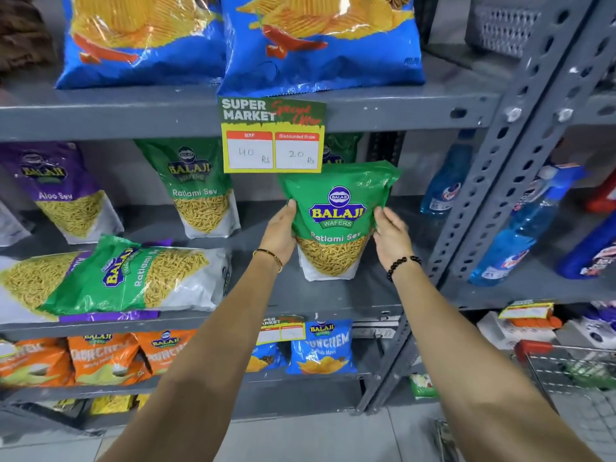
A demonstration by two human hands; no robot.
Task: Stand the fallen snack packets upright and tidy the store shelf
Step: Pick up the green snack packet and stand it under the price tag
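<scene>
A green Ratlami Sev packet stands upright at the right end of the middle shelf. My left hand grips its left edge and my right hand holds its right edge. Behind it, another green packet is mostly hidden by the price tag. A second upright green Ratlami Sev packet and a purple Aloo Sev packet stand further left. At the front left, a fallen green packet lies flat on top of a fallen purple packet.
A price tag hangs from the upper shelf edge just above the held packet. Blue chip bags sit above. Orange packets and blue packets fill the lower shelf. Spray bottles stand beyond the perforated upright. A trolley is at the right.
</scene>
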